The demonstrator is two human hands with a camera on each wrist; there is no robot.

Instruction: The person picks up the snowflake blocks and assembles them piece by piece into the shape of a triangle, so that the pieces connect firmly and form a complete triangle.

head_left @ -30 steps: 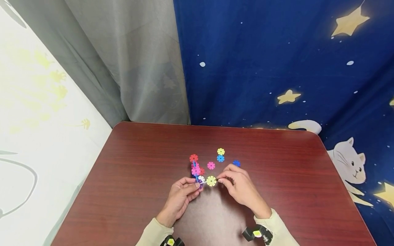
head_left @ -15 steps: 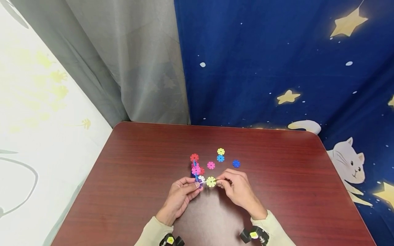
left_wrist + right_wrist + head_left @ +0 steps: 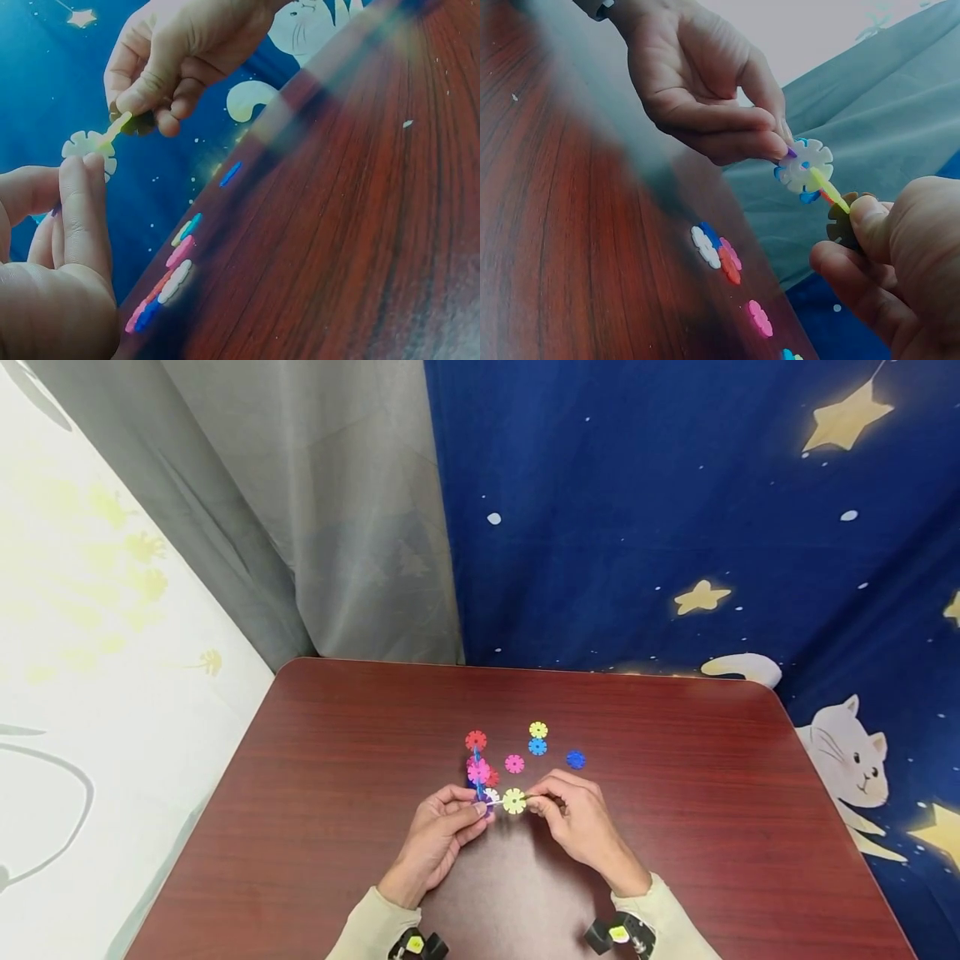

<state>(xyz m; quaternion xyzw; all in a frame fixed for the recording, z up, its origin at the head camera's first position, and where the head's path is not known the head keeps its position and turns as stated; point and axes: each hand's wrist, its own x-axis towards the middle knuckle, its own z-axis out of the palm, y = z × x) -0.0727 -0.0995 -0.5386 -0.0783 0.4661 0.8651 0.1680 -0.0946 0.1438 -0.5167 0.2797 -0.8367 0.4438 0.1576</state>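
My left hand (image 3: 438, 839) pinches a linked chain of notched plastic snowflake discs by its near end. A purple disc and a white disc (image 3: 810, 161) lie by its fingertips; further along come blue pieces, a pink disc (image 3: 478, 772) and a red disc (image 3: 476, 740) at the far end. A yellow disc (image 3: 514, 801) bridges the white disc and a dark brownish disc (image 3: 841, 229). My right hand (image 3: 581, 827) pinches that dark disc between thumb and fingers. The fingers partly hide both held ends. The linked discs are off the table.
Loose discs lie on the brown table (image 3: 360, 718) beyond the hands: pink (image 3: 514, 764), light blue (image 3: 537, 747), yellow (image 3: 538, 729), dark blue (image 3: 576, 760), and a cluster with a white one (image 3: 175, 282). Curtains (image 3: 360, 527) hang behind the table.
The chain's far red end has risen slightly and shifted a little right. My right hand has drawn back slightly, uncovering the loose dark blue disc. Both hands keep their pinch.
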